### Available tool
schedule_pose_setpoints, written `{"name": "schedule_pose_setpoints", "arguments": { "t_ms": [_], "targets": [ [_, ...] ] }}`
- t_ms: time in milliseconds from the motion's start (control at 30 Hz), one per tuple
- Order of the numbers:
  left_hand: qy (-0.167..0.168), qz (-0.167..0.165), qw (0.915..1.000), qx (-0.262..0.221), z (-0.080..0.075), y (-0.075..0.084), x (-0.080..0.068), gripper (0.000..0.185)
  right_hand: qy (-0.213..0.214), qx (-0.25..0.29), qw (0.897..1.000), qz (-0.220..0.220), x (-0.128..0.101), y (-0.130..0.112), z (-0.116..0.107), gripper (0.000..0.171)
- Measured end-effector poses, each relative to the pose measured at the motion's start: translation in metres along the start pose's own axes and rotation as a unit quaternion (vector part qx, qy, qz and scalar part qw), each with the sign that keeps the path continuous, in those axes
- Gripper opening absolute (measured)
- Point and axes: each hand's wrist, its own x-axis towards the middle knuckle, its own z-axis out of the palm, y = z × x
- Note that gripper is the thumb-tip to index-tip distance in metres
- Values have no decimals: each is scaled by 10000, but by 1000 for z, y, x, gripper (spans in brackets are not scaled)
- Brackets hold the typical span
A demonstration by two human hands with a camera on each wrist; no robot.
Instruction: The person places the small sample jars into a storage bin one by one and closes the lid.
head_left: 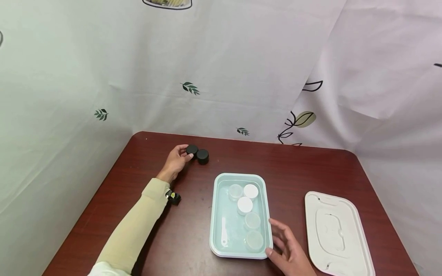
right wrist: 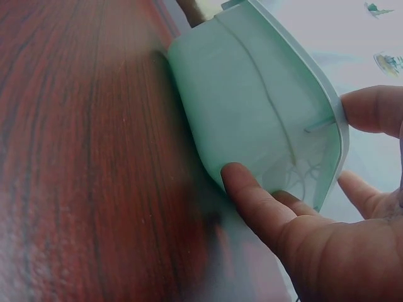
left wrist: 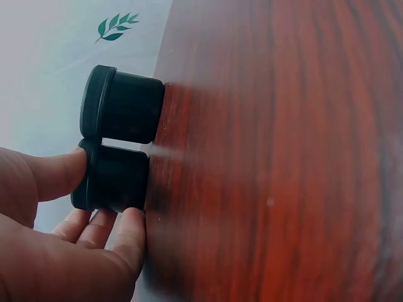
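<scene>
**Left hand on a black jar, right hand at the tray's corner**

My left hand [head_left: 177, 160] is stretched toward the far left part of the tabletop [head_left: 297, 168], where two black jars [head_left: 197, 153] stand touching each other. My thumb and fingertips [left wrist: 129, 229] are pinched round the nearer black jar [left wrist: 113, 179]; the other black jar [left wrist: 123, 104] stands just beside it, untouched. A small black thing [head_left: 173, 197] lies on the tabletop close by my left sleeve [head_left: 138, 226]; I cannot tell what it is.

My right hand [head_left: 288, 249] is at the near right corner of the pale green tray [head_left: 215, 214], which sits near the middle of the tabletop toward the near edge. The thumb [right wrist: 252, 201] presses on the tray's outer wall and a finger lies on its rim, the hand wide and its fingers fairly straight.

In the tray I see two white lids [head_left: 248, 197], three clear little pots [head_left: 252, 221] and a small white scoop [head_left: 224, 232] along its left side. A white tray lid [head_left: 336, 234] lies flat near the tabletop's near right corner, well apart from the tray.
</scene>
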Motion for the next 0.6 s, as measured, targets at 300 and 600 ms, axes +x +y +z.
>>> {"name": "schedule_pose_setpoints", "arguments": {
  "t_ms": [300,600],
  "targets": [
    [96,-10,9996,-271,-2,1,-2,58,-125,48,9998,-151,0,2,-1,67],
    [75,-185,9964,-827,-10,8,-10,60,-172,6,9994,-300,0,2,-2,66]
  ]
}}
